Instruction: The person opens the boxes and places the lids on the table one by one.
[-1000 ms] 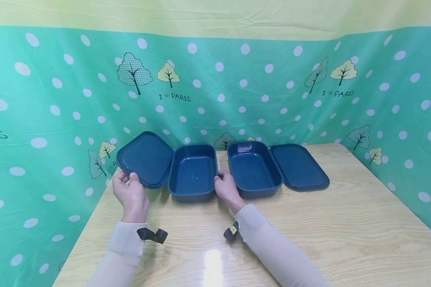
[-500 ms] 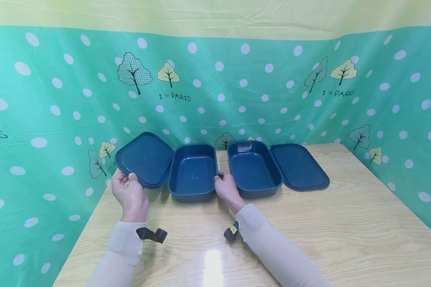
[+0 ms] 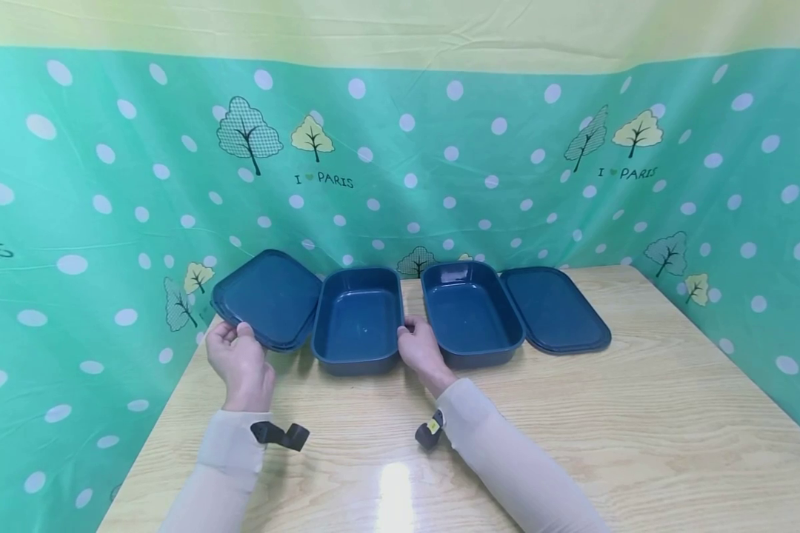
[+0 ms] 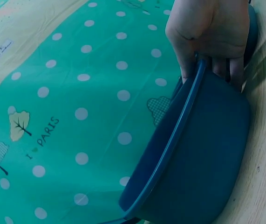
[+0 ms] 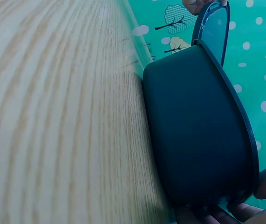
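Observation:
In the head view my left hand (image 3: 241, 366) pinches a dark blue lid (image 3: 270, 300) at its near left corner. The lid is tilted, and its right edge meets the left side of a dark blue food container (image 3: 363, 326). My right hand (image 3: 423, 349) grips the right wall of that container, thumb at the rim and fingers on the outside, as the left wrist view shows with the hand (image 4: 212, 35) at the top. In the right wrist view the raised lid (image 5: 215, 30) shows beyond the container (image 5: 198, 126), with my left fingertips on its edge.
A second dark blue container (image 3: 470, 314) stands just right of my right hand. Its lid (image 3: 560, 311) lies against its right side. All are at the back of a wooden table (image 3: 573, 429), before a green dotted curtain (image 3: 453, 178).
My left hand and the lid have shifted slightly left and down, and the lid's far corner sits a little lower. The right hand and both containers stay still.

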### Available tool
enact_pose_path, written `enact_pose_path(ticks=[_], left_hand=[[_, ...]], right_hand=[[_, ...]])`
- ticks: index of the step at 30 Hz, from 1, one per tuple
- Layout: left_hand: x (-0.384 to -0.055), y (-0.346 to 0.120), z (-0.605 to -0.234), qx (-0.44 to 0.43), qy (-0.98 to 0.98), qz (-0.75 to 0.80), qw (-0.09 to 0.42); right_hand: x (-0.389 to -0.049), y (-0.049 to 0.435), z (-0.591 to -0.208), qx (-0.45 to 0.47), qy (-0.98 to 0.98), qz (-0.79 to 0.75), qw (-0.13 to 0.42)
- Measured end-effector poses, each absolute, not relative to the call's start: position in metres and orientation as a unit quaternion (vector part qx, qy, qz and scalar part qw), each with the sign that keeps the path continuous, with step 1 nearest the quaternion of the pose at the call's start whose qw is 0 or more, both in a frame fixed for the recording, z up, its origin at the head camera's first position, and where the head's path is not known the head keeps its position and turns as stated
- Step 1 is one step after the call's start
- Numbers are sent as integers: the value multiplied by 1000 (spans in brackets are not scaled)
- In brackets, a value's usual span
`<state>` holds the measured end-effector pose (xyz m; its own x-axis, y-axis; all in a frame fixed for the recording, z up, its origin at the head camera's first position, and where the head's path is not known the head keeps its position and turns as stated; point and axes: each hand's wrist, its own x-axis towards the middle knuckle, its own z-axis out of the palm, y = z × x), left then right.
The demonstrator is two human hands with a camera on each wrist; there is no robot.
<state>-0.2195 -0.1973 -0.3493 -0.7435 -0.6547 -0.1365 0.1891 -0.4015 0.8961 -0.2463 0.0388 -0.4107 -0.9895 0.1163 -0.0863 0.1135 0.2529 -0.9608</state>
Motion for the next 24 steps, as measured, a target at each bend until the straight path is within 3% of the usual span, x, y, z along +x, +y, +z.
enact_pose_path(ticks=[24], left_hand=[[-220,-202,-351,238,-443,-826,254]], right_hand=[[-247,39,-411,-70,-785,616,-1]])
